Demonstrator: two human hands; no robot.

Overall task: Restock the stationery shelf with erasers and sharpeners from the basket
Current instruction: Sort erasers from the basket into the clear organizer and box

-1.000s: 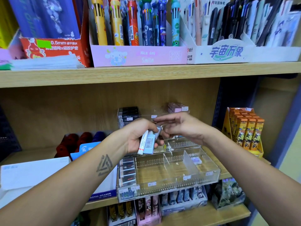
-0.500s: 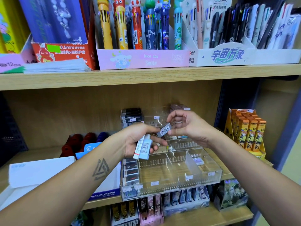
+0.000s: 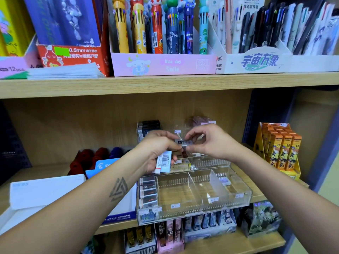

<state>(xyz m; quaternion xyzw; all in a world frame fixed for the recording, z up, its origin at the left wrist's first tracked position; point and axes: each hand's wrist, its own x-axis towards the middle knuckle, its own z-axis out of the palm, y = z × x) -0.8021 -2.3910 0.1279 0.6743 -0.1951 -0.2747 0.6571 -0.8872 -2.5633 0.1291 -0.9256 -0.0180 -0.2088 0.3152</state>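
Note:
My left hand (image 3: 157, 149) grips two erasers (image 3: 164, 161), one white and one pale blue with a barcode label, against its palm. My right hand (image 3: 207, 142) pinches a small grey eraser (image 3: 185, 142) between thumb and fingers; the left hand's fingertips touch that same eraser. Both hands hover above a clear acrylic tiered organizer (image 3: 194, 208) on the middle shelf. Its left compartment holds a stack of dark-sleeved erasers (image 3: 148, 192), and a small white eraser (image 3: 225, 181) lies at the right. The basket is out of view.
Black eraser packs (image 3: 147, 126) and pink ones (image 3: 203, 120) sit in the organizer's rear tier. A white and blue eraser box (image 3: 45, 193) stands left, an orange product display (image 3: 280, 145) right. Pen boxes (image 3: 163, 63) line the upper shelf (image 3: 165, 83).
My right hand drew the grey eraser out of the left hand's bundle, lifted it, then brought it level between both hands. The view tilted up slightly.

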